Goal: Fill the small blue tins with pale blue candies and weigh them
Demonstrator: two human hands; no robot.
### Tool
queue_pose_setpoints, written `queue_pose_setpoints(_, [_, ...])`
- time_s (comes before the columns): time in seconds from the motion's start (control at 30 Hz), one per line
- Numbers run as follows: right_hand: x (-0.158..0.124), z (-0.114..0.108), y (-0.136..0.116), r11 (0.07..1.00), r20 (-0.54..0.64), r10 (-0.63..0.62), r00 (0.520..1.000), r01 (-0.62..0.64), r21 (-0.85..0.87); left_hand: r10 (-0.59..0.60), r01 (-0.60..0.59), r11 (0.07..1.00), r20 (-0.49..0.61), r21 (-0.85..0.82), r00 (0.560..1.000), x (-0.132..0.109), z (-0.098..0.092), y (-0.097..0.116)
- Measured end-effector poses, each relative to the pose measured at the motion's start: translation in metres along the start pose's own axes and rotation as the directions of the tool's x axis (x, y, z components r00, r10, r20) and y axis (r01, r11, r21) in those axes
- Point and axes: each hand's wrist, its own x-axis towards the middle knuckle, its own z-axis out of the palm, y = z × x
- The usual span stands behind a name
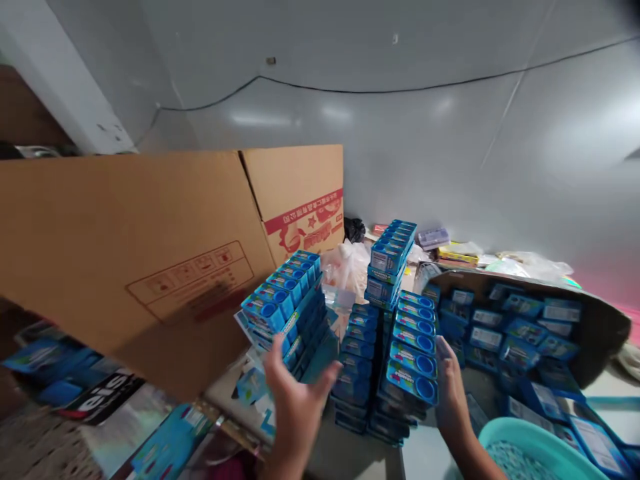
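Blue packs stand in stacked rows on the table. My left hand, fingers apart and empty, is raised in front of the left stack and a lower middle stack. The fingers of my right hand lie along the right side of the front right stack, which shows round blue windows on top. Behind it rises a taller stack. Whether my right hand grips a pack cannot be made out.
A large cardboard box stands at the left. On the right, an open carton holds many blue packs, with a turquoise basin of small pieces before it. Plastic bags lie near the wall.
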Motion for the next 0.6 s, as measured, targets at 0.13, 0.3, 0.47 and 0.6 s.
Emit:
queue_pose_setpoints(0.13, [-0.003, -0.014, -0.007, 0.987, -0.046, 0.136, 0.990, -0.131, 0.094, -0.235, 0.239, 0.970, -0.094, 0.036, 0.967, 0.071, -0.034, -0.042])
queue_pose_setpoints(0.3, [-0.005, -0.018, -0.009, 0.972, -0.089, 0.199, 0.976, -0.184, 0.147, -0.322, 0.327, 0.945, 0.219, 0.014, 0.921, 0.101, -0.023, -0.062])
queue_pose_setpoints(0.47, [-0.006, -0.021, -0.009, 0.977, -0.161, 0.193, 0.968, -0.175, 0.123, -0.282, 0.277, 0.959, 0.118, 0.062, 0.952, 0.100, -0.013, -0.060])
queue_pose_setpoints(0.6, [-0.006, -0.026, -0.010, 0.976, -0.227, 0.213, 0.950, -0.200, 0.081, -0.263, 0.262, 0.957, 0.009, -0.122, 0.965, 0.100, -0.002, -0.064])
